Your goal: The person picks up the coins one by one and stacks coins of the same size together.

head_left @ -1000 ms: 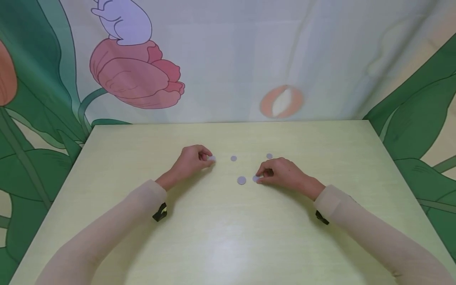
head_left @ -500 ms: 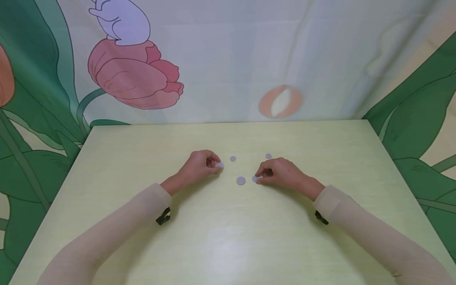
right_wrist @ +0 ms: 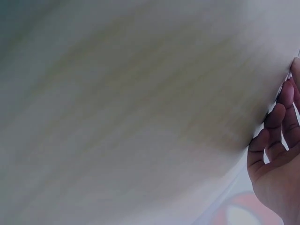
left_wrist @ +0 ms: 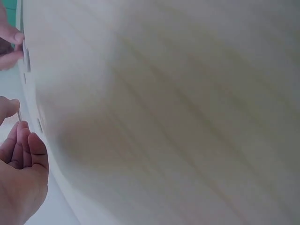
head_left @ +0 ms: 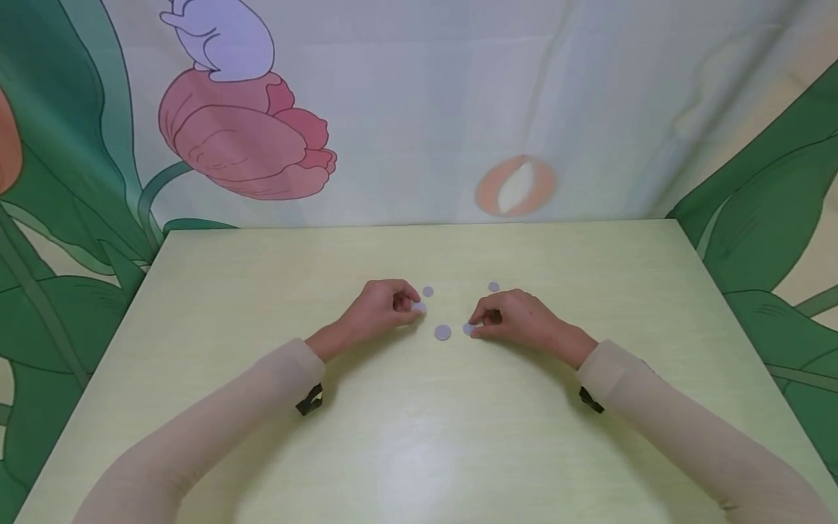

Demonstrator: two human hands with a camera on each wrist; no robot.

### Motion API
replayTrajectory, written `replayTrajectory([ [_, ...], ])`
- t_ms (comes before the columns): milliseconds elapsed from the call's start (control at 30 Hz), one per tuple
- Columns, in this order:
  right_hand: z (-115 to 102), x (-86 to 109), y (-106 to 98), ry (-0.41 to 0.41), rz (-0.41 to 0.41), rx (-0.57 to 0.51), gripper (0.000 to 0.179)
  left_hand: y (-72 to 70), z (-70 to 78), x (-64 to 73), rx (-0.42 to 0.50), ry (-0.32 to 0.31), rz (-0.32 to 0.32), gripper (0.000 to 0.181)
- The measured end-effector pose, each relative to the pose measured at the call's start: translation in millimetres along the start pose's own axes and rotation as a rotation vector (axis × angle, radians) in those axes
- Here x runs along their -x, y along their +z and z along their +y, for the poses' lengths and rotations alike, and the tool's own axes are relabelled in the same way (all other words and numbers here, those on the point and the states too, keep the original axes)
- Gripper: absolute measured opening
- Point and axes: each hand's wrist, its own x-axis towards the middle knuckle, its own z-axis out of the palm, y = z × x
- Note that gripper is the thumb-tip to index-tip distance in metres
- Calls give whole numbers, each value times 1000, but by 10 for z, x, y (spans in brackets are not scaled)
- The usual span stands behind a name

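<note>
Pale tabletop, both hands pinching discs, three more discs nearby.

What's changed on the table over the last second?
The left hand has moved right and slightly toward the person, carrying its pinched disc. Nothing was newly gripped or let go. The right hand stayed put, pinching its own disc, and the larger loose disc and two small loose discs lie as before.
</note>
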Motion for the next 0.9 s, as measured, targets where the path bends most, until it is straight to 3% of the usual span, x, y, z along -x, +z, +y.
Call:
replayTrajectory([
  [233, 20, -10, -6, -4, -3, 21, 9, 38, 93, -27, -21, 70, -11, 17],
  [533, 34, -10, -1, -11, -9, 6, 9, 95, 127, -74, 0, 78, -33, 18],
  [700, 15, -5, -6, -13, -8, 1, 9, 131, 155, -96, -23, 112, -37, 18],
  [900, 25, -18, 2, -9, -13, 12, 9, 149, 154, -110, -54, 109, -54, 21],
])
